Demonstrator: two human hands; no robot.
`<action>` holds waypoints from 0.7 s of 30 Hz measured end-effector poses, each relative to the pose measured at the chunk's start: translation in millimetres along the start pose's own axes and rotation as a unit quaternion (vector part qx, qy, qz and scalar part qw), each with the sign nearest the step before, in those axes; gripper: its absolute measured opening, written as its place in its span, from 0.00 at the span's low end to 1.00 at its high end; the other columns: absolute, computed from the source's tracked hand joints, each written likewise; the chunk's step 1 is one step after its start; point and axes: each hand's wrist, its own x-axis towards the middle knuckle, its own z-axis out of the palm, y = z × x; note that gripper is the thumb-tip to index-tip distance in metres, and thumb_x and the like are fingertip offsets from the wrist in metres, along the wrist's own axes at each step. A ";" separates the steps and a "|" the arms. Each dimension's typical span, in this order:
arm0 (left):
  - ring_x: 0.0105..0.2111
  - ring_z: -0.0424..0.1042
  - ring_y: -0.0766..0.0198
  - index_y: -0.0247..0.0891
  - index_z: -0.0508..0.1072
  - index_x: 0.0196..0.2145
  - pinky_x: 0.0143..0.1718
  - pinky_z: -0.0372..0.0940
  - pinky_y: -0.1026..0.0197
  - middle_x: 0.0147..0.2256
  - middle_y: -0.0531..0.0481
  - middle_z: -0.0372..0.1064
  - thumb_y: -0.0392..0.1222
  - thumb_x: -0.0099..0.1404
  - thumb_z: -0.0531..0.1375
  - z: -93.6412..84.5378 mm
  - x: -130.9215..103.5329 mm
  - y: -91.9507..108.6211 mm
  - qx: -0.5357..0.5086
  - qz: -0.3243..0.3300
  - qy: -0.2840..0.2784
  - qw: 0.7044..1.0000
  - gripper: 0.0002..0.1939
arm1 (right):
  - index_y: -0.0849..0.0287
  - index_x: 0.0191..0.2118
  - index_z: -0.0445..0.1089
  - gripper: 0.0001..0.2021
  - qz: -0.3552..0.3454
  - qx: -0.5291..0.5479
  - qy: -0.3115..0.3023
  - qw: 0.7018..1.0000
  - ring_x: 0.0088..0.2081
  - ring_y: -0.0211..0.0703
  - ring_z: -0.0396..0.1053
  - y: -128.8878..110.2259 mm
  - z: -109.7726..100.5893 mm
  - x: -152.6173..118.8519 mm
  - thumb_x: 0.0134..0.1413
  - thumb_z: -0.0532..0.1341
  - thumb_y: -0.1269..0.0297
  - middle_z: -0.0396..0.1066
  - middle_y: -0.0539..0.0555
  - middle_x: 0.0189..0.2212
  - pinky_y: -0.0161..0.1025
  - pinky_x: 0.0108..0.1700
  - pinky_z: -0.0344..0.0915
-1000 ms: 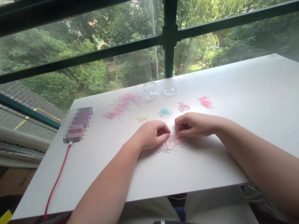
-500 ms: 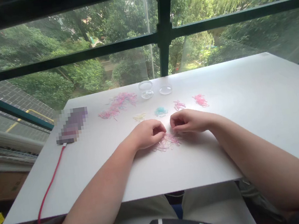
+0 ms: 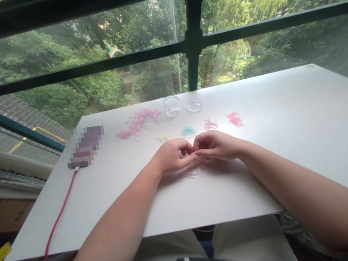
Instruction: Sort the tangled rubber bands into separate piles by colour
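My left hand (image 3: 173, 155) and my right hand (image 3: 216, 145) meet fingertip to fingertip above a small pile of mixed pink and pale paper clips (image 3: 195, 170). Both are closed in a pinch. A thin pale piece, apparently a paper clip (image 3: 195, 153), shows between the fingertips, mostly hidden by them. Just beyond my hands lie sorted little piles: yellow clips (image 3: 163, 137), blue clips (image 3: 188, 131), purple-pink clips (image 3: 210, 124) and bright pink clips (image 3: 235, 119). My fingers cover part of the near pile.
A larger mixed heap of clips (image 3: 140, 121) spreads at the back left of the white table (image 3: 289, 132). Behind the small piles stand a clear round tub (image 3: 171, 107) and a clear lid (image 3: 194, 106). A blurred-out phone (image 3: 86, 146) with a red cable (image 3: 60, 216) lies at left.
My hands have come together from a small gap, right hand moving left and left hand slightly right, so the fingertips now meet over the near pile. The view has shifted slightly.
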 end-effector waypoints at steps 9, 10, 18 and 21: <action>0.26 0.66 0.70 0.36 0.72 0.29 0.30 0.61 0.66 0.26 0.53 0.70 0.37 0.57 0.59 -3.7 0.7 2.4 -0.009 0.019 0.045 0.999 0.03 | 0.61 0.29 0.66 0.02 0.011 -0.045 0.010 0.999 0.22 0.32 0.60 -1.8 -1.4 -0.1 0.47 0.59 0.68 0.64 0.47 0.20 0.31 0.25 0.56; 0.26 0.66 0.70 0.36 0.72 0.29 0.30 0.61 0.66 0.26 0.53 0.70 0.36 0.57 0.59 -3.6 0.7 2.3 -0.009 0.022 0.046 0.999 0.03 | 0.61 0.29 0.66 0.02 0.013 -0.050 0.011 0.999 0.22 0.32 0.59 -2.3 -1.3 0.0 0.47 0.58 0.68 0.64 0.47 0.20 0.30 0.24 0.56; 0.26 0.67 0.69 0.36 0.72 0.29 0.30 0.61 0.66 0.27 0.53 0.70 0.36 0.56 0.59 -3.6 0.6 1.2 -0.013 0.026 0.045 0.999 0.02 | 0.61 0.29 0.67 0.03 0.023 -0.078 0.013 0.997 0.22 0.32 0.60 -4.2 -2.1 -0.4 0.46 0.59 0.68 0.65 0.47 0.20 0.31 0.24 0.55; 0.26 0.67 0.70 0.36 0.73 0.29 0.30 0.61 0.66 0.26 0.53 0.70 0.36 0.57 0.59 -3.8 0.7 0.9 -0.012 0.019 0.043 0.999 0.02 | 0.61 0.29 0.67 0.03 0.023 -0.084 0.016 0.996 0.23 0.32 0.60 -3.0 -2.9 -0.8 0.47 0.58 0.67 0.65 0.47 0.21 0.31 0.25 0.56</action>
